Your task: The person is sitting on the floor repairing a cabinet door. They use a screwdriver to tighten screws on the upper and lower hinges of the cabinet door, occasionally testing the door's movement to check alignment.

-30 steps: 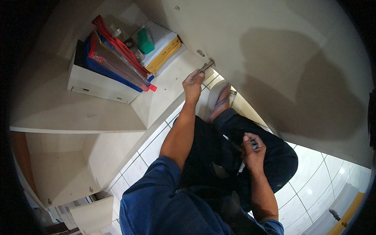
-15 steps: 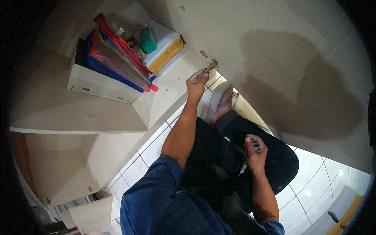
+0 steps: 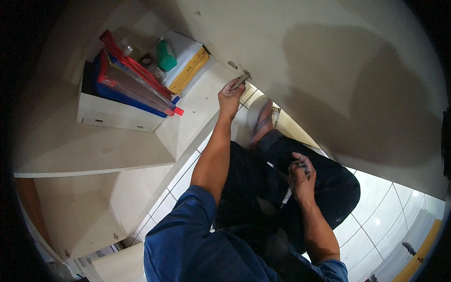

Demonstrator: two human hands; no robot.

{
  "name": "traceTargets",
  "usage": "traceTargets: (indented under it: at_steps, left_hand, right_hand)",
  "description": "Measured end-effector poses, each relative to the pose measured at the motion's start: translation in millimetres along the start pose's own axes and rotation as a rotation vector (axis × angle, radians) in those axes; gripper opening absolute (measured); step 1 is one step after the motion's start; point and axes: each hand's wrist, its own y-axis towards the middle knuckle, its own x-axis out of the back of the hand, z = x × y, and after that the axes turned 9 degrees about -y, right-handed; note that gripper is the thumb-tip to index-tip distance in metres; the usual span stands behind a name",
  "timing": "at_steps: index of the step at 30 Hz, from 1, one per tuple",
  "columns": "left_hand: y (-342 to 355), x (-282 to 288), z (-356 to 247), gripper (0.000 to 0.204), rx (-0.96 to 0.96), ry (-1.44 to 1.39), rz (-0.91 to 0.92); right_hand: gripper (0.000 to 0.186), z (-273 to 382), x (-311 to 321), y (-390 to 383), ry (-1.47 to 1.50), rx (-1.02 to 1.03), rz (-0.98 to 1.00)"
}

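My left hand (image 3: pixel 229 97) reaches forward to the lower edge of a large pale cabinet door (image 3: pixel 319 84). Its fingers are closed on a metal hinge (image 3: pixel 241 80) that is fixed to the door. Over my right thigh, my right hand (image 3: pixel 303 181) is wrapped round a slim tool-like object. The pale, narrow end of this slim object (image 3: pixel 286 198) sticks out below the palm, and a dark rounded part shows by the thumb. Its kind is not clear. The index finger of that hand is partly raised.
An open cabinet shelf (image 3: pixel 51 157) on the left holds a white box (image 3: pixel 115 112), red and blue zip pouches (image 3: pixel 136 87), a green object (image 3: pixel 166 55) and a yellow-sided paper pack (image 3: pixel 189 74). A lower compartment (image 3: pixel 70 197) lies beneath. My sandalled foot (image 3: pixel 263 120) stands on white floor tiles (image 3: pixel 376 207).
The view has shifted slightly, so the cabinet and door sit a little differently. My right hand's fingers have loosened and the index finger has lifted. My left hand stays on the hinge.
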Motion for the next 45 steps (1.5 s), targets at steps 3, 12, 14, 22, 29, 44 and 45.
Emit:
traceTargets:
  at_steps: [3, 12, 14, 22, 29, 44, 45]
  left_hand:
    - [-2.2, -6.2, 2.9, 0.038, -0.009, -0.058, -0.028]
    - [0.7, -12.4, 5.4, 0.040, -0.037, -0.063, -0.019]
    - [0.4, -9.1, 7.0, 0.040, -0.018, -0.054, -0.002]
    - [-0.2, -7.2, 2.1, 0.044, -0.015, -0.175, 0.080]
    - [-2.4, -8.1, 1.6, 0.040, -0.065, -0.144, 0.111]
    - [1.5, -4.2, 6.1, 0.040, -0.038, -0.049, 0.107]
    - [2.1, -3.6, 5.9, 0.040, -0.034, -0.049, 0.107]
  right_hand:
    - [0.031, -4.5, -1.1, 3.3, 0.112, -0.005, 0.032]
    - [0.033, -0.2, -14.8, 11.1, -0.052, 0.127, -0.110]
    - [0.034, 4.9, -19.0, 18.2, 0.172, 0.055, -0.116]
    - [0.041, 28.7, -68.4, 76.5, 0.605, 0.004, -0.149]
    - [0.033, 39.0, -104.9, 115.3, 0.696, 0.026, -0.199]
    - [0.038, 14.0, -111.1, 142.7, 0.818, 0.000, -0.269]
    - [0.038, 12.2, -110.5, 144.5, 0.823, -0.001, -0.258]
